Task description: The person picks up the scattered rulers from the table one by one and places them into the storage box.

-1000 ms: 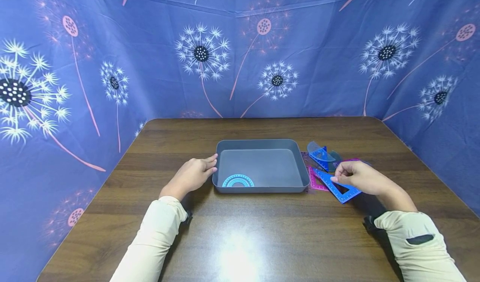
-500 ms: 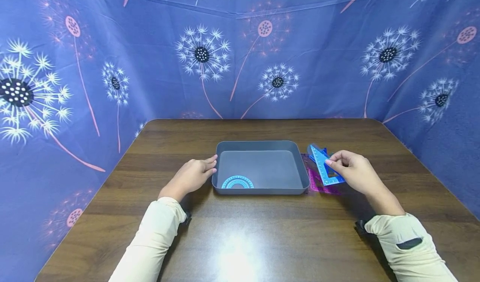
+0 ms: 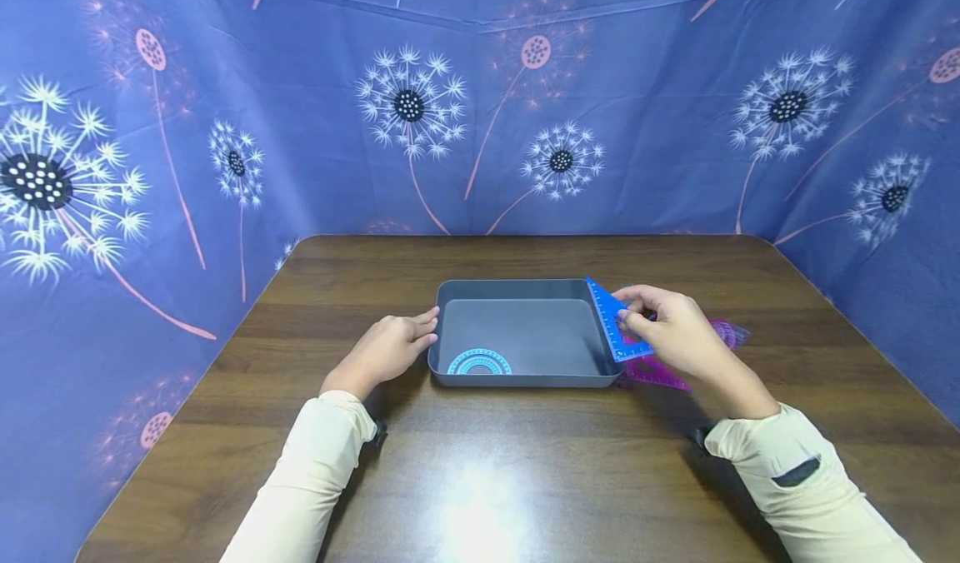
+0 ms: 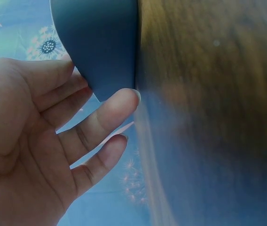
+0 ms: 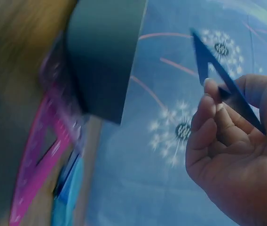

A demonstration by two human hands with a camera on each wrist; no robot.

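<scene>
The right hand [image 3: 678, 338] pinches the blue triangle ruler [image 3: 613, 323] just over the right rim of the grey tray [image 3: 450, 292], while the left hand [image 3: 386, 348] lies flat against its left wall, so I think the ruler should go lower and flatter, well beside the round protractor [image 3: 479, 363], before the fingers let it go

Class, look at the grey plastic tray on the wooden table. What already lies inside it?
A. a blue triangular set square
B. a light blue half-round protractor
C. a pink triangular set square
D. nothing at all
B: a light blue half-round protractor lies at the near edge inside the grey plastic tray, while the right hand pinches the blue triangular set square over the tray's right rim.
</scene>
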